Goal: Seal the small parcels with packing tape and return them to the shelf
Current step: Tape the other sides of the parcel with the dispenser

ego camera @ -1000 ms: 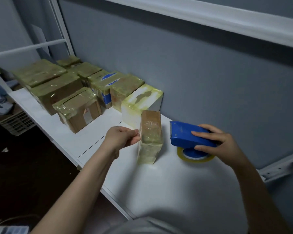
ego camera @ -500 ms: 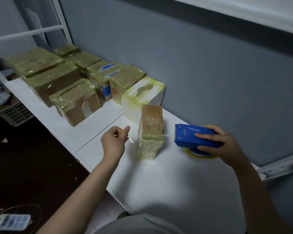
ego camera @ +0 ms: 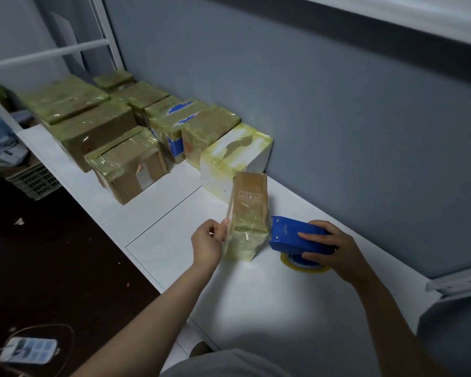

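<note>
The small parcel (ego camera: 249, 216) stands on end on the white shelf (ego camera: 256, 300), about midway between its front edge and the grey wall and just in front of a white carton (ego camera: 237, 156). It is a slim brown cardboard box. Its lower half is wrapped in glossy, yellowish, wrinkled tape, and its upper half is bare apart from printed handling marks.

The left hand (ego camera: 207, 240) has its fingers curled, with thumb and forefinger nipping the parcel's left edge, likely to steady it. Whether cardboard or a loose tape end lies under the fingertips is too blurred to tell.

The right hand (ego camera: 329, 248) grasps a blue plastic tape dispenser (ego camera: 291, 235). Its nose is against the parcel's lower right side, which I judge suits drawing a band round the box. The dispenser's tape roll (ego camera: 305, 268) sits low against the shelf.

Towards the shelf's left end, a row of taped parcels (ego camera: 125, 164) stands close together. These are squat cartons under the same shiny film.
</note>
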